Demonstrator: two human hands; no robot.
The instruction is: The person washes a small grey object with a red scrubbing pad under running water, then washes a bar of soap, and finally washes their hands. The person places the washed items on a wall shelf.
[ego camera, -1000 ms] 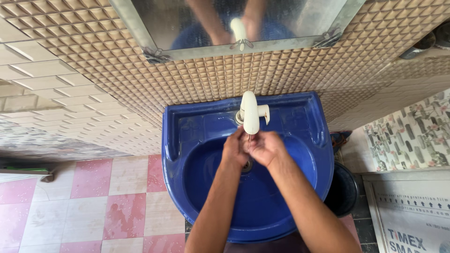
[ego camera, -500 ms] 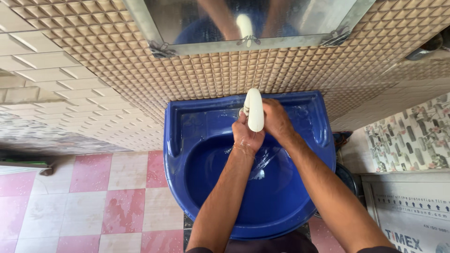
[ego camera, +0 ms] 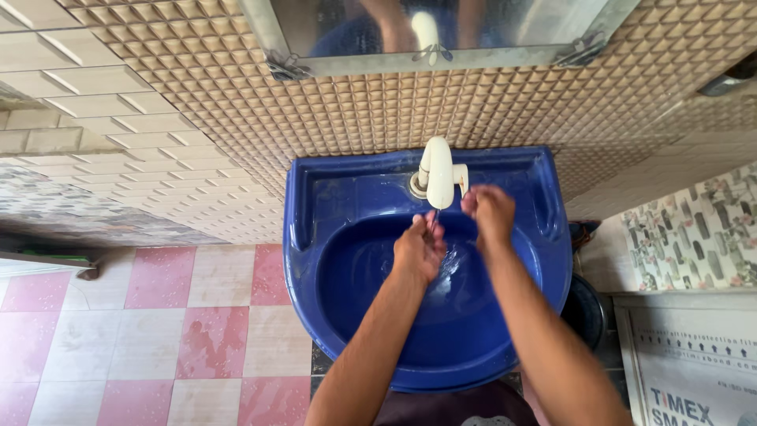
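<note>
We see both forearms cut off by the near edge of the frame, elbows out of view. The left hand [ego camera: 419, 248] sits under the white tap [ego camera: 438, 172] spout, fingers loosely curled with tips up in a thin stream of water [ego camera: 433, 216]; it holds nothing we can make out. The right hand [ego camera: 490, 211] is just right of the tap, beside its side handle, fingers bunched; we cannot tell whether it touches the handle. The hands are apart, not pressed together. Water in the bowl is hard to read, only a wet sheen near the drain, which the left hand hides. The tap stands at the far rim of the blue wash basin [ego camera: 315, 237], centre. The mirror [ego camera: 441, 31] on the far wall is cut off at the top, showing only a blurred reflection of arms and tap. Tan textured tiles [ego camera: 197, 102] cover the wall. Pink and white floor tiles [ego camera: 158, 331] lie left. A dark bucket [ego camera: 585, 312] is mostly hidden behind the basin's right side. A printed panel [ego camera: 694, 363] is cut off at near right.
</note>
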